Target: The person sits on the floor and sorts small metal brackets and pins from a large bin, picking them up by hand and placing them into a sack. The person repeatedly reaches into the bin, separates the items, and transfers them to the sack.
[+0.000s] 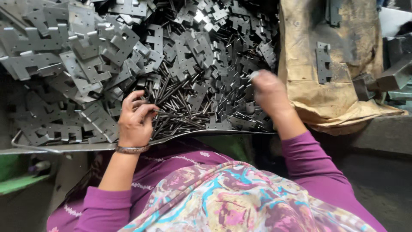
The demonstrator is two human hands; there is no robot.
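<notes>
Our left hand (pixel 136 122) pinches a thin pin (pixel 165 112) over the pins and notched plates (pixel 92 68); our blurred right hand's (pixel 268 92) grip we cannot tell

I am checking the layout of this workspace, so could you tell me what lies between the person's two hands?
In the head view, a heap of thin metal pins and small notched plates lies between the left hand and the right hand.

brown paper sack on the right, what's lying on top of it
One flat grey notched metal plate lies on the brown paper sack, with another plate's edge near its top. Whatever the sack holds or covers is hidden.
</notes>
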